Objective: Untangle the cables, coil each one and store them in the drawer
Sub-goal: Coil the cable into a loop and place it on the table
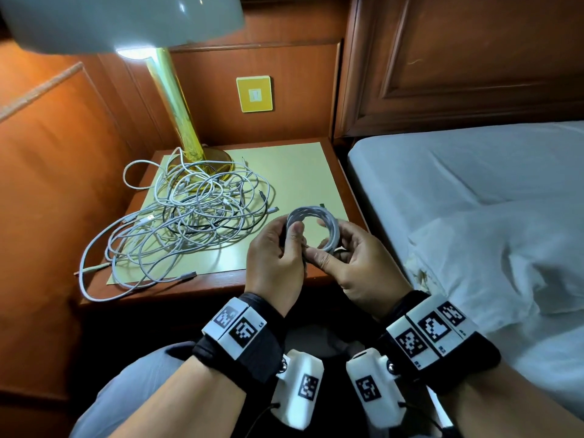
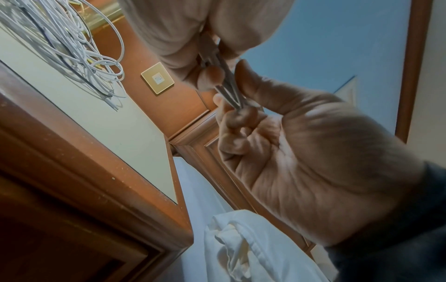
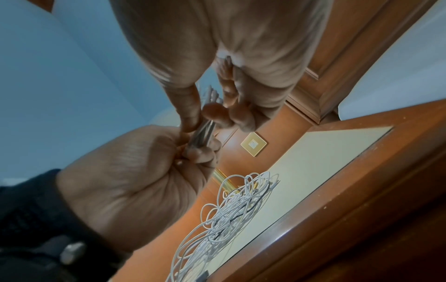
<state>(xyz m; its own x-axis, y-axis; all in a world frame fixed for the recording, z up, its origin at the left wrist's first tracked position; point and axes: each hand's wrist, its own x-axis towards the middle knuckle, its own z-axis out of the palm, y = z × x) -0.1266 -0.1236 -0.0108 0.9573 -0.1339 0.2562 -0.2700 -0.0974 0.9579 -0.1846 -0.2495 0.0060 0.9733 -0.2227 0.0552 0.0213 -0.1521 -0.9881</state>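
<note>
**White cable coil held in both hands above the nightstand's front edge**

A round coil of white cable, wound in several loops, is held upright between the two hands over the near right part of the reddish-brown wooden nightstand. The coil's left side, at about nine o'clock, is pinched by the left hand, with the thumb pressed across the strands from the front. Its lower right arc, at about four o'clock, is gripped by the right hand, the fingers curled behind the loops and the thumb laid toward the left hand. In the left wrist view, the bundled strands are seen clamped between fingertips of both hands; the same is shown in the right wrist view.

A large tangled heap of thin white cables with one black cable is spread over the pale cream rectangular mat on the nightstand, at about ten o'clock from the hands and apart from them. Some loops hang past the nightstand's left and front edges.

The brass-coloured lamp stem with its round base stands at the back left of the nightstand, with cables lying against the base. A yellow square wall switch plate is mounted on the wood panelling at twelve o'clock. A bed with white sheets lies at three o'clock.
</note>
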